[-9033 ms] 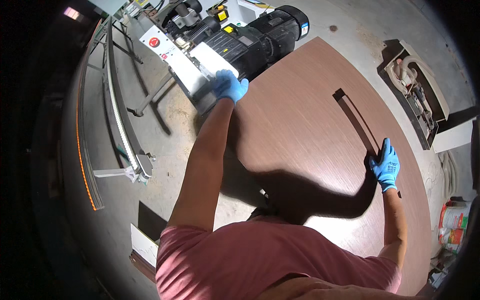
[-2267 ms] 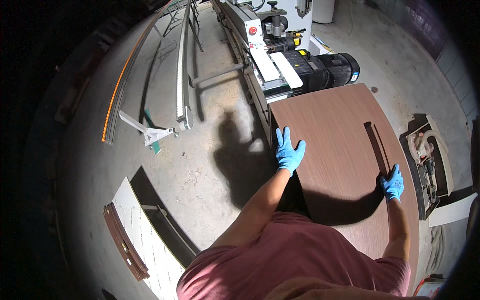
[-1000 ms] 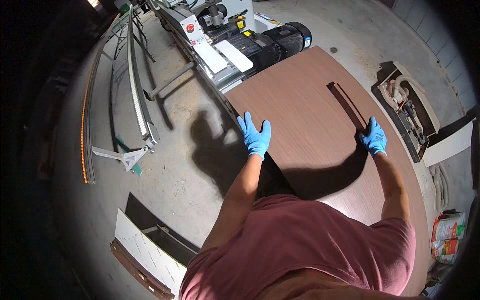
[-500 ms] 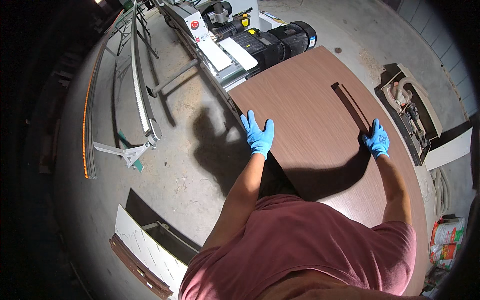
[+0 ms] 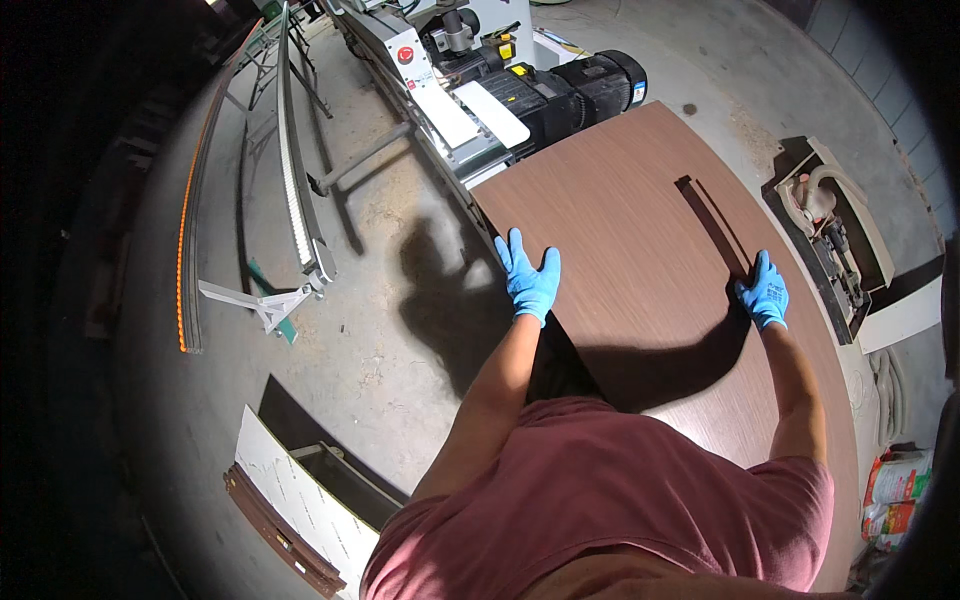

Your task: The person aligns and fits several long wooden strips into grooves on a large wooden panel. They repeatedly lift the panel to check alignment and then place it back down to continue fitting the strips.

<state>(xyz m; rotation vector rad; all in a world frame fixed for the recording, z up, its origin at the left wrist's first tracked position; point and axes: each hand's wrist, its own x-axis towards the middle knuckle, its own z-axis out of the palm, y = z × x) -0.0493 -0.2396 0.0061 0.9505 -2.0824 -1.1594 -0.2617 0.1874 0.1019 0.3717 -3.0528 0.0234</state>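
A large brown wood-grain panel [image 5: 610,220] stretches from the machine at the far end back past my body on the right. My left hand [image 5: 533,282] lies at the panel's left edge in a blue glove, its fingers and thumb spread. On the right side of the panel, my blue-gloved right hand [image 5: 765,293] is closed on the near end of a thin, dark brown strip [image 5: 722,218]. The strip points away from me, and a broader dark shadow runs along its left side. My fingertips partly hide the grip.
A machine with black motors [image 5: 550,95] and a red button [image 5: 405,55] meets the panel's far end. To the left stand roller rails [image 5: 292,170] on a metal stand. An open box of hardware [image 5: 830,235] lies at right; a white board [image 5: 300,500] is at lower left.
The whole view has shifted slightly, so the scene sits a little lower and further right. Both hands keep about the same places on the panel.
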